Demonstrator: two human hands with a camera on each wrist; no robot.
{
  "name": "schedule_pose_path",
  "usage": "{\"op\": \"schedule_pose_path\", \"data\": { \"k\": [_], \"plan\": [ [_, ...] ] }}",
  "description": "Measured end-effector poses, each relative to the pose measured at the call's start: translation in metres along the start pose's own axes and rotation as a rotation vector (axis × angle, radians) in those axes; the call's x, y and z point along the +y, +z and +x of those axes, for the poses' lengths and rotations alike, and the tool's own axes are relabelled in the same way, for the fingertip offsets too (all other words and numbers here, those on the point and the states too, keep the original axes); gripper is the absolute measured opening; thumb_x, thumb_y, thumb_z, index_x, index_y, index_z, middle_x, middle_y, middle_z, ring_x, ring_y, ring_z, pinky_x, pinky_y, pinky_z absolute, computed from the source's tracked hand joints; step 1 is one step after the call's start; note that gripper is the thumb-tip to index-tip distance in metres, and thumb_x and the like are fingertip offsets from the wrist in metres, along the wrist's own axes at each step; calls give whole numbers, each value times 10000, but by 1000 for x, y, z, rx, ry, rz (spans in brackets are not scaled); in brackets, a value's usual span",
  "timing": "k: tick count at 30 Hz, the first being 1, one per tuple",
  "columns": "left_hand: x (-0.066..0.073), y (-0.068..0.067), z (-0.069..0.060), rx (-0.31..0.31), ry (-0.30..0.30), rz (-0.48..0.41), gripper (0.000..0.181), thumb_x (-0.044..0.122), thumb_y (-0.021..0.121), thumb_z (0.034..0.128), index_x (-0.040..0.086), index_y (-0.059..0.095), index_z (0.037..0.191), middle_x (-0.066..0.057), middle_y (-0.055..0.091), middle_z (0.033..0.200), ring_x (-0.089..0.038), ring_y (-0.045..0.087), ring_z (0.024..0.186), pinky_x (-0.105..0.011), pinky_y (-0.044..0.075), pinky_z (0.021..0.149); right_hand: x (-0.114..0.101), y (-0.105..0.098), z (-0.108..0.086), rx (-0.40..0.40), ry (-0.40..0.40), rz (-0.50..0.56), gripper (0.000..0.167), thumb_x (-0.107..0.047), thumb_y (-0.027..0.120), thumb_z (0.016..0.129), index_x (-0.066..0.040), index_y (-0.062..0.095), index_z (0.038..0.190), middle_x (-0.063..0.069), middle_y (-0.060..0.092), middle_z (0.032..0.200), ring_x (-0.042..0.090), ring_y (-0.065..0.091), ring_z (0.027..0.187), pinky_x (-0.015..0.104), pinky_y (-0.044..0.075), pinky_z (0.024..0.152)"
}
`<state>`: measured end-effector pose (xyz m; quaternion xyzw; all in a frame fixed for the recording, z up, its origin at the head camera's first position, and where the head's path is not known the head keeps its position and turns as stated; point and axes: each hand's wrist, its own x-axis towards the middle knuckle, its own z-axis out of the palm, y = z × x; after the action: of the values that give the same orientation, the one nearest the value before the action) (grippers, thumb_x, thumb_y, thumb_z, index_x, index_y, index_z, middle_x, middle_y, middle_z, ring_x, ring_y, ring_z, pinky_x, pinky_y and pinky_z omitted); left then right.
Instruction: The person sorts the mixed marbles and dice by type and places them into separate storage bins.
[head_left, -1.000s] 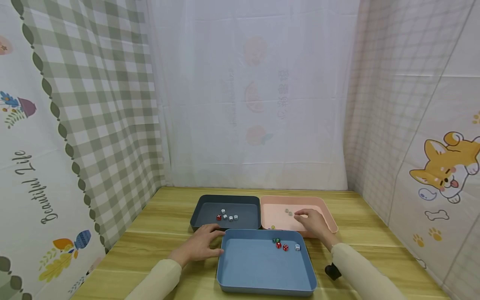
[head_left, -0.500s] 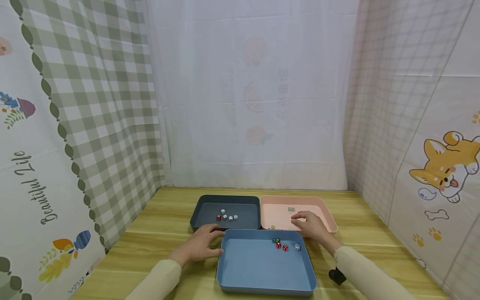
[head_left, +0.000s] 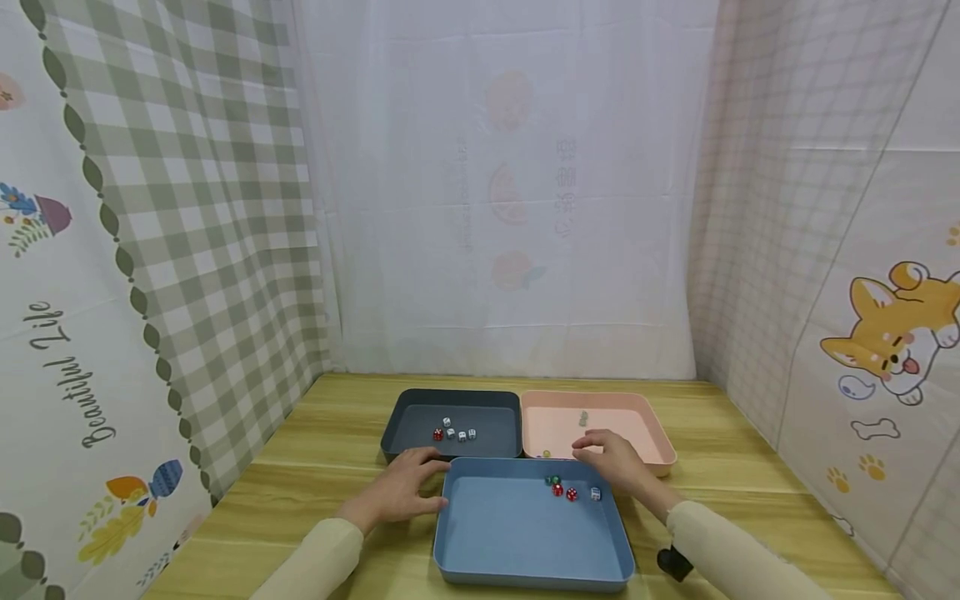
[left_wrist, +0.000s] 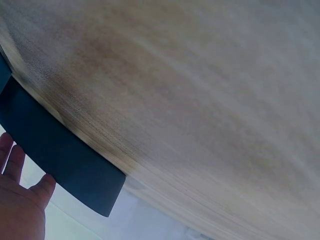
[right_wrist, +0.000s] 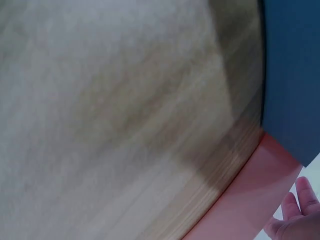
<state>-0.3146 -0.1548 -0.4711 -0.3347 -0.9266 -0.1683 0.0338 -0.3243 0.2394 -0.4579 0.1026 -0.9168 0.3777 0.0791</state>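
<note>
Sorting dice [head_left: 572,494], seemingly partway | some in far trays [head_left: 622,408] | remainder in near tray [head_left: 510,533] | left fingers [head_left: 432,468] wide, right fingers [head_left: 597,439] loosely parted

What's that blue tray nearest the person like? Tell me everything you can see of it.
The blue tray is shallow and rectangular, with rounded corners and a low raised wall; it looks like smooth plastic. It lies flat on the wood-patterned table, just in front of the dark tray and pink tray. Small green, red and whitish dice sit toward its far right corner. The left hand's fingertips are at its left rim and appear to touch it.
</note>
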Motion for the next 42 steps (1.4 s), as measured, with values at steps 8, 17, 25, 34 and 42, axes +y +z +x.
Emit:
{"op": "schedule_pose_path", "data": {
  "k": [8, 17, 25, 34, 42],
  "plan": [
    [2, -1, -2, 11, 16, 5, 575, 473, 650, 912, 122, 595, 1365, -187, 469, 1429, -400, 410, 1337, -607, 312, 1079, -4, 9, -4, -4, -49, -11, 126, -154, 712, 912, -61, 769, 976, 283, 549, 1336, 492, 457, 1279, 631, 380, 1015],
    [2, -1, -1, -11, -3, 13, 591, 486, 639, 915, 128, 582, 1383, -175, 458, 1445, -390, 399, 1350, -601, 306, 1086, -1, 19, -5, 14, -103, -146, 36, -169, 767, 865, -169, 782, 897, 253, 590, 1302, 473, 474, 1268, 717, 219, 1044],
    [2, -3, -1, -7, 13, 11, 600, 495, 639, 914, 112, 587, 1373, -177, 464, 1433, -395, 407, 1340, -605, 311, 1079, -1, 29, -7, 30, -113, -242, 74, -184, 792, 834, -248, 763, 813, 212, 603, 1290, 462, 455, 1280, 773, 101, 1036],
    [0, -1, 0, -5, 2, 28, 583, 485, 642, 913, 137, 588, 1378, -163, 461, 1441, -377, 403, 1349, -585, 309, 1093, -9, 35, -10, 15, -111, -313, 89, -186, 801, 823, -253, 769, 774, 183, 631, 1258, 420, 487, 1254, 780, 90, 1030],
    [-2, 1, 0, -2, -1, 29, 586, 489, 640, 910, 138, 588, 1377, -159, 460, 1441, -373, 400, 1350, -583, 307, 1094, -13, 36, -10, 9, -99, -361, 105, -163, 796, 822, -204, 769, 729, 171, 661, 1198, 406, 522, 1211, 786, 114, 1028]
  ]
}}
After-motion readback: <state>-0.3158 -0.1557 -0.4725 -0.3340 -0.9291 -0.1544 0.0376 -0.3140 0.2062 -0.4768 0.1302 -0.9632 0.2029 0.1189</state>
